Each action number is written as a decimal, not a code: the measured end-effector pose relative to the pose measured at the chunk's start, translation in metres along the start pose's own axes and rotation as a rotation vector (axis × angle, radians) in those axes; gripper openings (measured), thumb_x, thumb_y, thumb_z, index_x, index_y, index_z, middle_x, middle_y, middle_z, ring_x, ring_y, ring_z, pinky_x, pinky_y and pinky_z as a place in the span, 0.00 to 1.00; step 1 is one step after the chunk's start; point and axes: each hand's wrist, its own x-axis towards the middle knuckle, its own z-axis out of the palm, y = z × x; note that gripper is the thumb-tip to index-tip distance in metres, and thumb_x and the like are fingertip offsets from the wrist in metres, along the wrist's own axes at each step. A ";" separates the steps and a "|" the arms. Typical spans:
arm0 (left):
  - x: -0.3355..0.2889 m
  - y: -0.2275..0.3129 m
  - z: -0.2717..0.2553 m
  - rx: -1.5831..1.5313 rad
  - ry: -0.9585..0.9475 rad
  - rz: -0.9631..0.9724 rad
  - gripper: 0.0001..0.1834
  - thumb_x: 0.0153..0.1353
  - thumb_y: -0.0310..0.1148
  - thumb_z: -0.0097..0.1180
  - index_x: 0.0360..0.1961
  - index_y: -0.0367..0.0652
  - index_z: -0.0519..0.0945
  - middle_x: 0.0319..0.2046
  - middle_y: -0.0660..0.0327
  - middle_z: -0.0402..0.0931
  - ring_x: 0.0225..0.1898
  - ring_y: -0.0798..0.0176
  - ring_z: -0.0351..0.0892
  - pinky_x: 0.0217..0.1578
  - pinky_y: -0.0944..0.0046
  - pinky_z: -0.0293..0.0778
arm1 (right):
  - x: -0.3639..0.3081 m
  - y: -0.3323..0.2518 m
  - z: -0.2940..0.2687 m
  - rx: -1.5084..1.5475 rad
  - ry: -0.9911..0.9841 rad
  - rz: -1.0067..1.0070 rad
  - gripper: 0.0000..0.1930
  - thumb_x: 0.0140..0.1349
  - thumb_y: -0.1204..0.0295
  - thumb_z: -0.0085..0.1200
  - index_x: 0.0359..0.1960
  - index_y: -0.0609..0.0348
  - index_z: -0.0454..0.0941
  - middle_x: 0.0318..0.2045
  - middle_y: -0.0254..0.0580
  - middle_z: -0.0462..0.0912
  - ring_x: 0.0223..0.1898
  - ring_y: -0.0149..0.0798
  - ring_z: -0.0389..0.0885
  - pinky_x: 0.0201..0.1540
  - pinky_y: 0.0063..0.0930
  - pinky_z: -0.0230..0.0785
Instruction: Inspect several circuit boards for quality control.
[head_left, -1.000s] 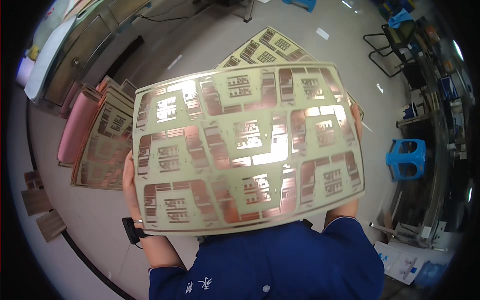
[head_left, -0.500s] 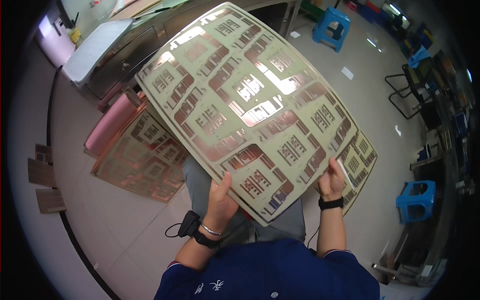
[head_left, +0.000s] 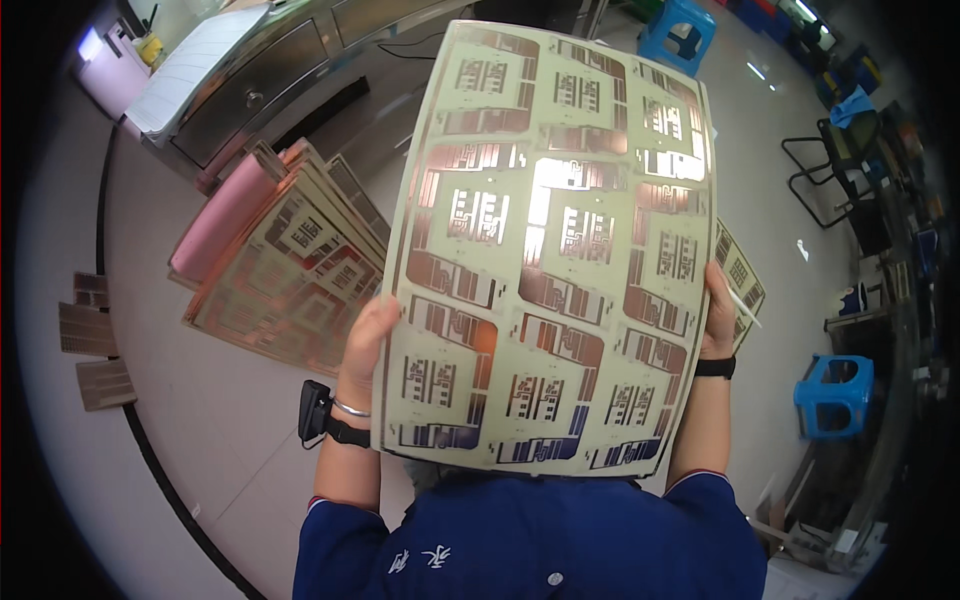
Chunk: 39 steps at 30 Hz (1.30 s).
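A large circuit board panel (head_left: 550, 272), pale green with shiny copper patterns in repeated blocks, stands almost upright before my chest. My left hand (head_left: 370, 338) is closed on its left edge, the fingers hidden behind it. On the opposite edge my right hand (head_left: 718, 318) grips it too, with a thin white pen-like stick (head_left: 744, 309) sticking out from that hand. Behind the right edge shows part of another patterned panel (head_left: 738, 262); what supports it is hidden. To the left, several similar panels (head_left: 290, 290) lean in a stack beside a pink rolled sheet (head_left: 228, 215).
A metal desk with drawers (head_left: 270, 90) stands at the far left, papers (head_left: 195, 75) on its top. Blue plastic stools stand at the far right (head_left: 676, 38) and the right (head_left: 834, 396). A black-framed chair (head_left: 835, 150) is near the right wall. Brown pieces (head_left: 90, 330) lie at left.
The panel has turned from a slant to nearly straight and come toward me. Both hands have moved up along its sides, the left one also leftward. More of the leaning stack shows.
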 end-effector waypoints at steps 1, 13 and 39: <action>0.003 0.002 0.005 -0.004 -0.006 -0.006 0.28 0.64 0.47 0.46 0.56 0.33 0.66 0.47 0.54 0.74 0.44 0.61 0.77 0.45 0.64 0.74 | -0.001 0.002 0.007 -0.004 0.008 -0.003 0.18 0.69 0.66 0.38 0.54 0.66 0.66 0.47 0.49 0.77 0.45 0.39 0.79 0.46 0.30 0.76; 0.002 -0.061 0.037 -0.650 -0.101 0.216 0.28 0.67 0.47 0.43 0.63 0.47 0.58 0.62 0.57 0.61 0.61 0.55 0.62 0.59 0.52 0.63 | -0.007 0.033 0.009 0.165 0.160 -0.318 0.16 0.67 0.72 0.43 0.55 0.63 0.66 0.55 0.44 0.72 0.56 0.40 0.71 0.60 0.36 0.65; -0.011 -0.012 -0.061 0.149 0.591 0.360 0.16 0.66 0.29 0.46 0.53 0.33 0.69 0.47 0.54 0.75 0.47 0.62 0.76 0.47 0.61 0.76 | -0.043 -0.058 -0.039 -0.524 0.338 -0.214 0.20 0.66 0.64 0.47 0.53 0.66 0.70 0.41 0.43 0.80 0.41 0.30 0.78 0.45 0.21 0.71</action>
